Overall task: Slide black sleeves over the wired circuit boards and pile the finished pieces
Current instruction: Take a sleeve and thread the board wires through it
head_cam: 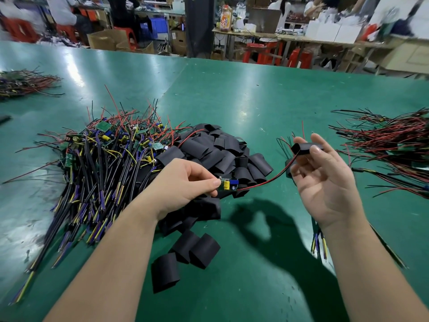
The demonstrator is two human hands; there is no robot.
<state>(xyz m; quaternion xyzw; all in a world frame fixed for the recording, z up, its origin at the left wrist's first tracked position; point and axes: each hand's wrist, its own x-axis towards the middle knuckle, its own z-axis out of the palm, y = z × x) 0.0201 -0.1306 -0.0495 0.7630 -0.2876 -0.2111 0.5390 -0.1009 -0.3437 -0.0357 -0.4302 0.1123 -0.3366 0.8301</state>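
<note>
**Piece in hand.** The left hand pinched a board between thumb and forefinger. The right hand, palm up, gripped one sleeve between thumb and fingertips. The red-and-black leads ran from the board up to the sleeve, and free wire ends showed just beyond it, so the leads appeared to be threaded through. The board itself was uncovered and well apart from the sleeve.

**Status.**
- Judged step: threading done. The sleeve was not yet slid down over the board, and the piece was not yet piled.
- Left of the left hand, a large stock of bare boards with wires lay on the worktop.
- Beyond and beneath the left hand lay a heap of loose sleeves, with a few more near the left forearm.
- Right of the right hand lay a smaller pile of wired pieces. This was probably the finished output, but sleeves on them could not be made out.

**Remaining.** Judged by the size of the stock and the heap, most of the work was left.
</note>
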